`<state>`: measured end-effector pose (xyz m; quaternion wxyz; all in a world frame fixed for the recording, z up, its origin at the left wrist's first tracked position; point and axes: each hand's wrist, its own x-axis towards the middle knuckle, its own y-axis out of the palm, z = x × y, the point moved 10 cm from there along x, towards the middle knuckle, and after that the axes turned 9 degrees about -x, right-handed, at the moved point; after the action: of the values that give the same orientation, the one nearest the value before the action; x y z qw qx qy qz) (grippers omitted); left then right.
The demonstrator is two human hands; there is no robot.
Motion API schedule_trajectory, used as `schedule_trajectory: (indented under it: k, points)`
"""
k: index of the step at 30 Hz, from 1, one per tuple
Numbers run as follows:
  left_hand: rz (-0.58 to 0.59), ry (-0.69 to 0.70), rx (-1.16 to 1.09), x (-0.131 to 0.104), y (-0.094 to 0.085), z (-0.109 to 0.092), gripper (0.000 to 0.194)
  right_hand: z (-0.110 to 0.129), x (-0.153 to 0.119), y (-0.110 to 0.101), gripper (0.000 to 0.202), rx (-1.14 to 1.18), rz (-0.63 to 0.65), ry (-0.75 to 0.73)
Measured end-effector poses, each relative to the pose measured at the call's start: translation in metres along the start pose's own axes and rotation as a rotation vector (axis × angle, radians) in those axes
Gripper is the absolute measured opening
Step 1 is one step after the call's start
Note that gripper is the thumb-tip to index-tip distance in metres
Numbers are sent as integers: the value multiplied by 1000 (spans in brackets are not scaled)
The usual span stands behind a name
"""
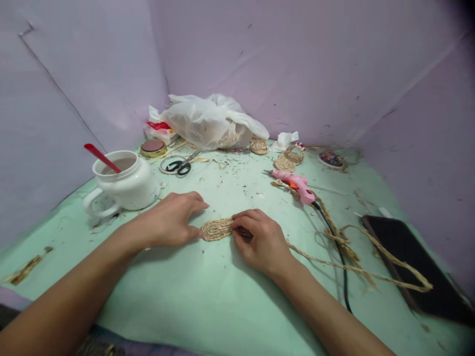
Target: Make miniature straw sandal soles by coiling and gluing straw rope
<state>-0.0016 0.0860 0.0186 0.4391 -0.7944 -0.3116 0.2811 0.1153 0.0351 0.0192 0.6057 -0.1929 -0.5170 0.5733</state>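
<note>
A small, flat oval of coiled straw rope (216,230), shaped like a slipper sole, lies on the green table cover between my hands. My right hand (262,242) pinches its right end between thumb and fingertips, and those fingers hide that end. On the other side my left hand (177,217) is spread, its thumb tip at the oval's left edge and its fingers held apart above the cover. From beneath my right hand a loose twisted straw rope (326,258) runs right and loops over a black phone.
A pink glue gun (293,183) with a black cord lies beyond my right hand, near the phone (411,262). At left are a white mug (128,183) and black-handled scissors (182,165). Small woven slippers (287,159) and a plastic bag (211,121) sit by the wall.
</note>
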Motion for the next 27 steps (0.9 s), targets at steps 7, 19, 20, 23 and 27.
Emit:
schedule_trajectory:
  k: [7,19,20,23,27]
  points:
    - [5,40,100,-1,9,-13,23,0,0,-1,16,5,-7,-1]
    - [-91,42,137,0,4,-42,23,-1,-1,0,15,6,7,20]
    - [-127,62,109,1,3,-48,23,-2,-1,0,14,4,12,27]
    - [-119,76,83,11,16,-56,17,-5,-1,2,15,10,41,47]
    - [-75,47,55,23,30,-53,16,-8,-2,9,16,31,104,48]
